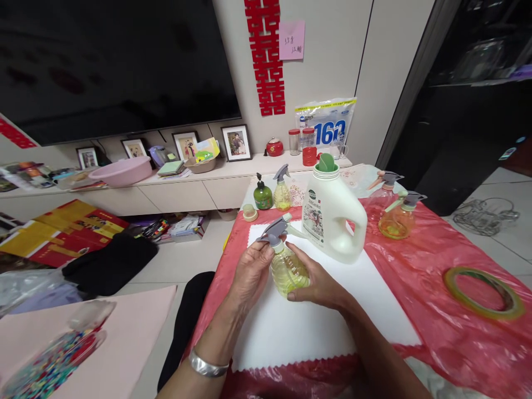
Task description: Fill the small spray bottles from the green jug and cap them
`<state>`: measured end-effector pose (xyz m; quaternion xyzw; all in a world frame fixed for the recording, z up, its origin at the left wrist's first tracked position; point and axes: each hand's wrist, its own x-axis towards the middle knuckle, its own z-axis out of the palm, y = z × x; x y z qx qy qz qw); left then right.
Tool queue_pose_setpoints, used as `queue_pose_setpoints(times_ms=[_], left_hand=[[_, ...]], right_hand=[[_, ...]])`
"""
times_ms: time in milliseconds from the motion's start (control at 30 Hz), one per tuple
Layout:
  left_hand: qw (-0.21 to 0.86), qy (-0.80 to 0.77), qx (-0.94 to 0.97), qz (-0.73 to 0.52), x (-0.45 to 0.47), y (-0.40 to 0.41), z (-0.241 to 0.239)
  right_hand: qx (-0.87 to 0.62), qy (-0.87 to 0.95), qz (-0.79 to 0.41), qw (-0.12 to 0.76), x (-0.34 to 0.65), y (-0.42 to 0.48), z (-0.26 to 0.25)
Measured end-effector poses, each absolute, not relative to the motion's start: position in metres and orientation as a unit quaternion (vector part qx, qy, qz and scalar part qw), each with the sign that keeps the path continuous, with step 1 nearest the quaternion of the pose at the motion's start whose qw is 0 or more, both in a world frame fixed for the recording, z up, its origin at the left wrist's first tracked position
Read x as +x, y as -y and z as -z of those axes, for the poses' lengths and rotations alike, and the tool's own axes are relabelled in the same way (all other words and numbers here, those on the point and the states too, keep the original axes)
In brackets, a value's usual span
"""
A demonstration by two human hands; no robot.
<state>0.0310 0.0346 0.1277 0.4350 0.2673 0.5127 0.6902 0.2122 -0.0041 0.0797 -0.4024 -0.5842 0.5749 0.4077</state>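
A clear spray bottle [286, 271] with pale yellow-green liquid and a grey trigger head is held tilted above a white sheet [299, 338]. The fingers of my left hand [253, 269] are closed on the grey head at its collar. My right hand [318, 282] wraps round the bottle's body from the right. Just behind stands a large white detergent jug [332, 216] with a green piece [327, 162] in its mouth. A second yellow spray bottle [282, 194] and a green pump bottle [262, 195] stand at the back left, with a pale cap [250, 213] in front of them.
A red plastic cover [419, 266] lies over the table. On its right are an orange spray bottle [397, 219], a pink spray bottle [380, 194] and a roll of tape [484, 292]. A long cabinet [178, 194] runs behind; a bead-strewn pink board [137, 327] is at left.
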Motion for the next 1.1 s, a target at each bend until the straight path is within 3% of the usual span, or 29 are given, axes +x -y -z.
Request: queue_pose_setpoints(times_ms=[533, 867, 1100], left_hand=[[0.612, -0.324, 0.359, -0.626, 0.049, -0.035, -0.133], [0.654, -0.327, 0.414, -0.543, 0.039, -0.025, -0.133], [0.615, -0.341, 0.401, -0.587, 0.035, -0.031, -0.133]], right_hand=[[-0.481, 0.62, -0.464, 0.411, 0.208, 0.009, -0.094], [-0.506, 0.631, -0.431, 0.4, 0.21, 0.007, -0.09], [-0.512, 0.644, -0.426, 0.376, 0.207, 0.01, -0.097]])
